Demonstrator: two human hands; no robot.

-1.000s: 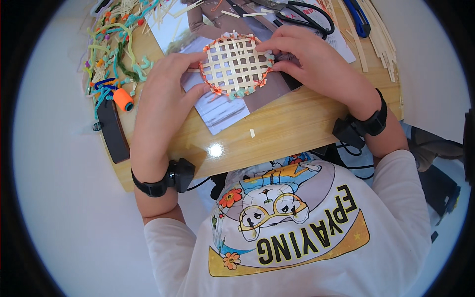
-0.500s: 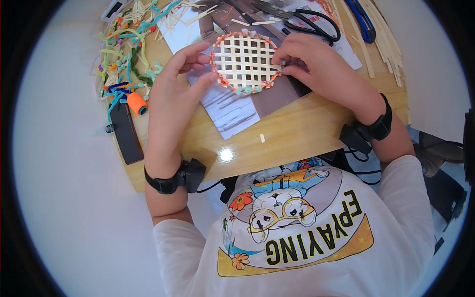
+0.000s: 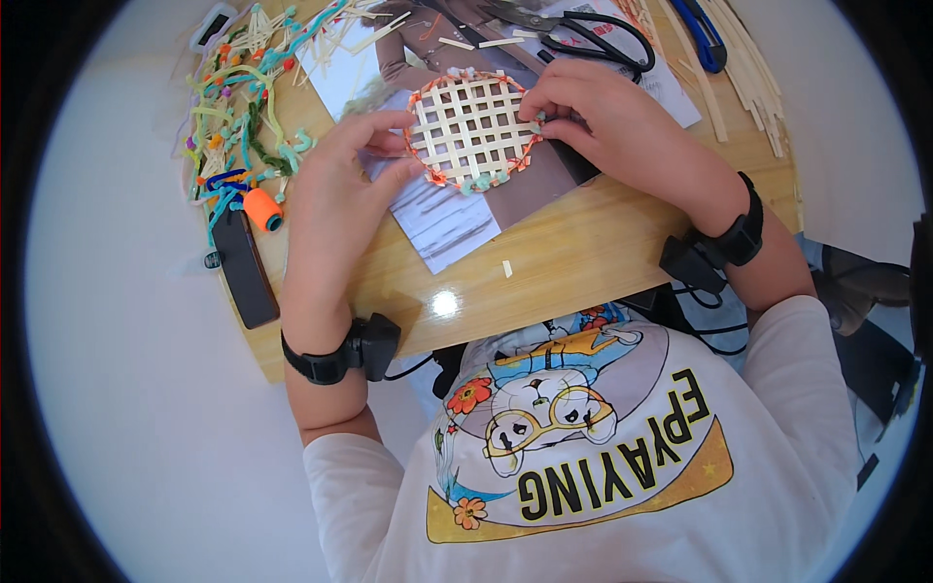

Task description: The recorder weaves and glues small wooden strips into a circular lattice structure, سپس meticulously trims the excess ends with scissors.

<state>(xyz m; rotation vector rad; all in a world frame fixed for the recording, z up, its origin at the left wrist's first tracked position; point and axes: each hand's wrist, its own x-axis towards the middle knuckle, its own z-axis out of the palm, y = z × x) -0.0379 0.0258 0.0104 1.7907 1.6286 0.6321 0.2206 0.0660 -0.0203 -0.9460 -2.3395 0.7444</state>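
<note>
A round openwork disc (image 3: 473,133) of crisscrossed pale flat strips is held between my hands. Its rim is wrapped in orange, with pale green tufts at the lower edge and right side. At the left edge is my left hand (image 3: 362,160), thumb below and fingers above, curled about the rim. My right hand (image 3: 595,115) pinches the opposite edge between thumb and fingers, close to a small green tuft. Beneath the disc lies a printed sheet (image 3: 452,233) with a photo on it. Some of the right fingertips are hidden behind the hand.
Black-handled scissors (image 3: 603,44), a blue utility knife (image 3: 702,37) and pale strips (image 3: 746,73) lie at the far right. Tangled colourful fuzzy wires (image 3: 243,121), an orange thread spool (image 3: 262,210) and a dark phone (image 3: 247,272) sit left. A strip scrap (image 3: 506,269) lies near the table's front.
The whole view has shifted slightly. The disc and both hands appear a little farther left, with both grips on the rim much the same.
</note>
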